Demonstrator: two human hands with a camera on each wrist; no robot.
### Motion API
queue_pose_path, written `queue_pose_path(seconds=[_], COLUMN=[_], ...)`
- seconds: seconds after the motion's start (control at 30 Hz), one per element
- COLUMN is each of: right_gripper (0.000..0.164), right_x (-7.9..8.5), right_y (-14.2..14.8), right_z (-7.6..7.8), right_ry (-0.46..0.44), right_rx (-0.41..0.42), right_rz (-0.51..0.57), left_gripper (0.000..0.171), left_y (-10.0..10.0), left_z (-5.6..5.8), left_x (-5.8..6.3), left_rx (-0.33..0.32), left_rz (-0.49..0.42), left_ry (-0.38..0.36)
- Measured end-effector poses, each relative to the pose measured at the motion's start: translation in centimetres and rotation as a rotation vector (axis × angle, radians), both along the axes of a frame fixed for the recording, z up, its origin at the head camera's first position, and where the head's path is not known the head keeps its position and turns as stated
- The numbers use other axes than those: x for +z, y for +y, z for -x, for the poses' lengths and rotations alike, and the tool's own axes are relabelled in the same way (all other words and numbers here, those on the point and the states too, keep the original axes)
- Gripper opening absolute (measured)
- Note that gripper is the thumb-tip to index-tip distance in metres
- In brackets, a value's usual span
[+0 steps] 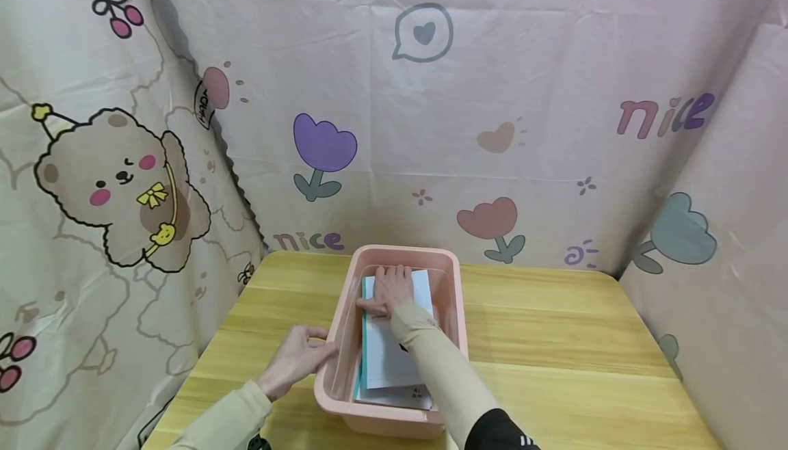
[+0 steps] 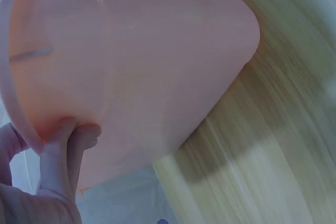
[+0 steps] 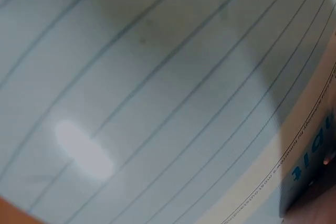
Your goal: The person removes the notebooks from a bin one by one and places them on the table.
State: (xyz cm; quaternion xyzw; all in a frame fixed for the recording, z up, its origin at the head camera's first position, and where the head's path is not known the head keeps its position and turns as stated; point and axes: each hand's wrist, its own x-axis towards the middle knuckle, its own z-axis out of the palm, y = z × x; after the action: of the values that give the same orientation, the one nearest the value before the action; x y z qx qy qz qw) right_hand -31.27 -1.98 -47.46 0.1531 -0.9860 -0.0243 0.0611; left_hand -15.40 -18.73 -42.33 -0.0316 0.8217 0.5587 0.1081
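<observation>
A pink plastic bin (image 1: 462, 299) stands on the table with its long side running away from me. My left hand (image 1: 295, 360) grips its left rim, and the left wrist view has the fingers on the outer wall and the thumb over the rim. Inside lies a stack of notebooks with a pale blue-white notebook (image 1: 390, 361) on top. Under it shows a teal edge (image 1: 364, 354) and another pale cover (image 1: 400, 396). My right hand (image 1: 392, 289) reaches into the bin and rests on the top notebook's far end, fingers extended. A lined pale surface (image 3: 157, 87) fills the right wrist view.
The light wood table (image 1: 554, 340) extends on both sides of the bin. Behind it hangs a printed cloth (image 1: 425, 115), with more cloth (image 1: 92, 313) along the left and right sides. A dark cable (image 1: 150, 426) shows at the table's left edge.
</observation>
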Motion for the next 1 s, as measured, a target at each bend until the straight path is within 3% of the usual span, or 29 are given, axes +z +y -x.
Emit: queue_pose_path(seconds=[0.1, 0.4, 0.57, 0.83, 1.0], right_gripper=[0.080, 0.085, 0.079, 0.077, 0.076], right_x=[1.5, 5.8, 9.3, 16.1, 18.2], right_y=[-0.2, -0.5, 0.0, 3.5, 7.4], right_z=[0.1, 0.5, 0.8, 1.9, 2.7], right_ry=[-0.013, -0.056, -0.068, -0.050, -0.022], right_rx=[-0.002, 0.000, 0.004, -0.021, -0.040], right_rz=[-0.006, -0.011, 0.020, 0.186, 0.195], left_gripper=[0.040, 0.027, 0.029, 0.030, 0.032], left_y=[-0.1, -0.9, -1.2, -1.4, -1.5], left_z=[0.1, 0.3, 0.3, 0.0, -0.1], left_x=[0.2, 1.0, 1.2, 1.1, 1.0], left_rx=[-0.002, -0.149, -0.137, -0.140, -0.132], left_rz=[0.013, 0.117, 0.097, 0.074, 0.078], left_ry=[-0.002, 0.005, -0.014, -0.010, -0.025])
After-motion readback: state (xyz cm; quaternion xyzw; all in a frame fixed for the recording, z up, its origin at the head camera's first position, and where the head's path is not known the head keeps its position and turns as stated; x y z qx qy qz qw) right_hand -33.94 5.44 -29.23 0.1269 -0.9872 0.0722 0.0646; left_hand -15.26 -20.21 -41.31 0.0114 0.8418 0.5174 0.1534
